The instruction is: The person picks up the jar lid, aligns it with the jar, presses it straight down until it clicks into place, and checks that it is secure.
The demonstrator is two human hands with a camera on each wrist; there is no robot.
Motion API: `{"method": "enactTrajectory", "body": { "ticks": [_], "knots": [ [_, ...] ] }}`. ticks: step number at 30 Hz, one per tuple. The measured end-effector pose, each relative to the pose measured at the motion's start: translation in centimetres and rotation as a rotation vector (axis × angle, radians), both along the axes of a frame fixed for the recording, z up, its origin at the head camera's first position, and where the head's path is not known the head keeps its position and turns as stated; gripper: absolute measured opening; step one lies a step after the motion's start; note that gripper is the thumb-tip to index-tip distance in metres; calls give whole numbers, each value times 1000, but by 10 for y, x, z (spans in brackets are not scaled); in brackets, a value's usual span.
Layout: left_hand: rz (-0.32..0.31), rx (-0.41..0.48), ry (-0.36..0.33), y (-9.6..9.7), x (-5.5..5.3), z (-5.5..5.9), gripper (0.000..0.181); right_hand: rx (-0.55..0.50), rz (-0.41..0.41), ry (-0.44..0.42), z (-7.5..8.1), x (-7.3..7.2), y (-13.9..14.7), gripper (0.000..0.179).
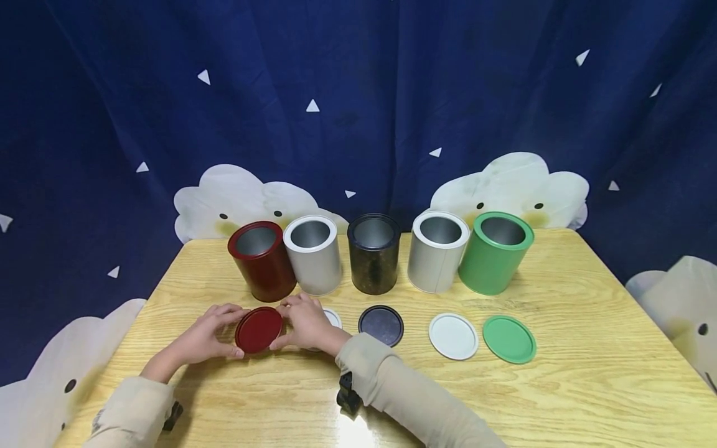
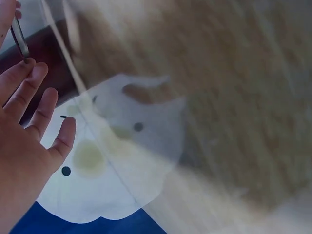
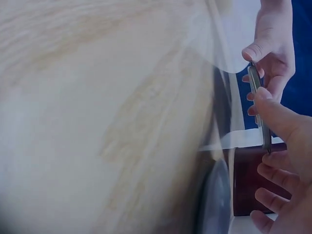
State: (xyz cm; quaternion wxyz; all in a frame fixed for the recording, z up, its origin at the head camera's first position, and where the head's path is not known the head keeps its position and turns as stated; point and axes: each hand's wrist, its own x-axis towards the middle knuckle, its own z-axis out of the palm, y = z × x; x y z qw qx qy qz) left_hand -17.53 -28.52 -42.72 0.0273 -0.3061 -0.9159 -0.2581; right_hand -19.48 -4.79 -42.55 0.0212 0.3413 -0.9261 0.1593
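Note:
A round dark red lid (image 1: 260, 330) is held between both hands, in front of the open red can (image 1: 271, 270). My left hand (image 1: 203, 337) grips its left rim, with the thumb near the lower edge and fingers at the upper edge. On the opposite rim, my right hand (image 1: 309, 323) pinches it between thumb and fingers. In the right wrist view the lid (image 3: 258, 97) appears edge-on, apart from the tabletop. The left wrist view shows only a sliver of lid (image 2: 19, 39) by the fingertips. A white lid (image 1: 333, 317) is partly hidden behind my right hand.
Along the table's back stand a white can (image 1: 317, 270), a black can (image 1: 374, 270), another white can (image 1: 434, 264) and a green can (image 1: 488, 267), all open on top. A black lid (image 1: 381, 325), a white lid (image 1: 454, 336) and a green lid (image 1: 510, 339) lie before them.

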Motion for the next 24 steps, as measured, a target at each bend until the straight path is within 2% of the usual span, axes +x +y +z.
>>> {"method": "enactTrajectory", "body": {
  "ticks": [5,6,12,13,20,24],
  "knots": [
    [17,26,-25,1,1,6,71,-46,31,-20,4,-3,4,62],
    [21,29,-27,1,1,7,72,-60,42,-4,-2,-6,4,64],
    [36,58,-26,3,4,12,70,-98,75,-5,3,-7,8,66],
    [38,66,-28,3,4,13,70,-96,72,-26,10,-5,8,64],
    [44,122,-50,4,6,21,71,-176,101,-99,20,-6,13,67],
    [35,149,-46,5,6,28,70,-232,117,-109,26,-8,15,67]
  ]
}}
